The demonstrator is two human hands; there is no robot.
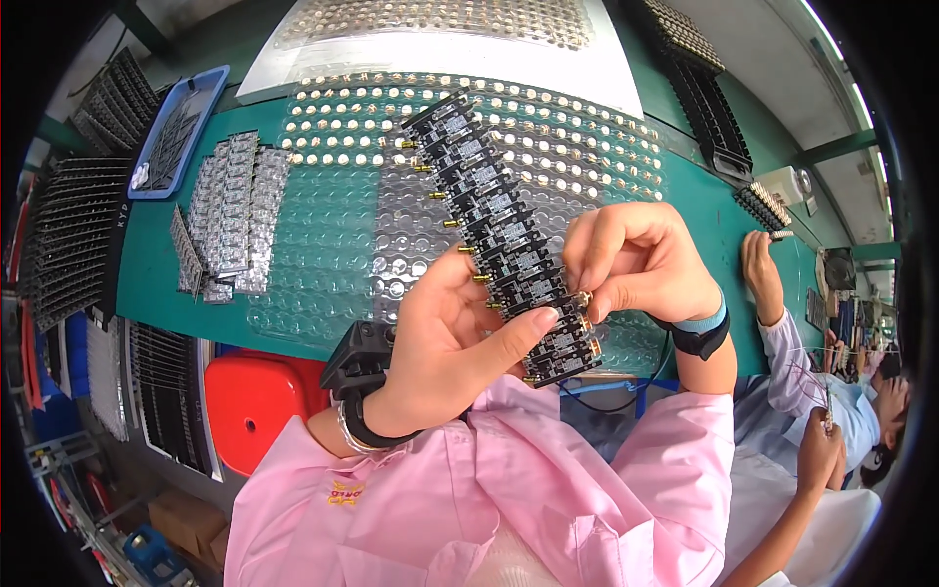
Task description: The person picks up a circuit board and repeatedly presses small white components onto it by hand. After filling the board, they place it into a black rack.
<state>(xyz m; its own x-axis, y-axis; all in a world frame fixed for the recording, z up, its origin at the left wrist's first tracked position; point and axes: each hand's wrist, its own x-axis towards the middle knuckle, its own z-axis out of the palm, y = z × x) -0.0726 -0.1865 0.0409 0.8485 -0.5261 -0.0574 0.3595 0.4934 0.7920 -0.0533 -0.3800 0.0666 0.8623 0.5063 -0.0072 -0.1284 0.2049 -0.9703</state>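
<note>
My left hand [455,342] grips the lower part of a long black circuit board panel [504,215], its thumb lying across the face. The panel slants from upper left to lower right above the bench. Brass threaded connectors stick out along its left edge, and a few copper-coloured parts show at its lower right edge. At that edge my right hand [650,259] is closed in a pinch on a small round part [584,296], held against the board. Its fingertips partly hide the part. Beneath lies a clear blister tray [323,264] with rows of small white round parts [538,180] in its far pockets.
Stacked board panels [230,210] lie left on the green bench [147,284], near a blue bin [203,98] of thin dark pieces. Racks of boards [78,225] stand far left. A red stool [249,421] is below. Another person's hand [761,269] works at the right.
</note>
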